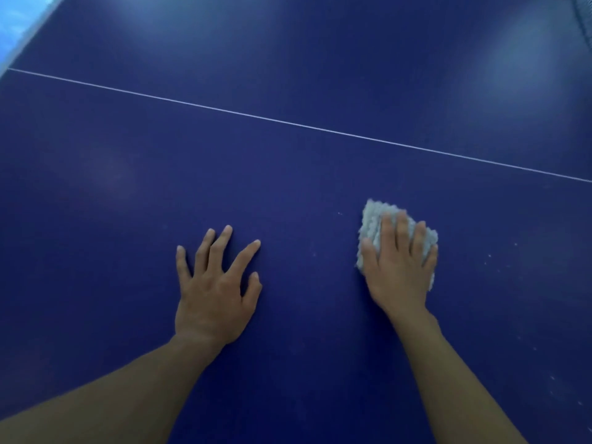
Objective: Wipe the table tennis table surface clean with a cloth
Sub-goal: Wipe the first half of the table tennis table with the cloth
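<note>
The table tennis table fills nearly the whole view: a flat, smooth, deep blue surface with a dull sheen and pale soft patches of reflected light towards the far side. A thin white line crosses it from upper left to lower right, straight and narrow. At the far left corner a pale strip marks the table edge.

Two bare forearms reach in from the near side. The left hand lies flat on the bare blue surface with its fingers straight and spread, grasping nothing, well apart from the cloth. The right hand presses palm-down on the cloth, its fingers laid nearly straight over the top and its thumb along the cloth's left edge, pushing rather than clutching.

The cloth is a small, thick, whitish-grey pad with a nubbly, looped pile and a ragged, bumpy outline. It sits on the table on the near side of the white line, to the right of centre. What shows beyond the fingers suggests a roughly rectangular fold whose long axis runs away from the person, its far corner leaning left towards the line.

Tiny white specks dot the surface just right of the cloth.
</note>
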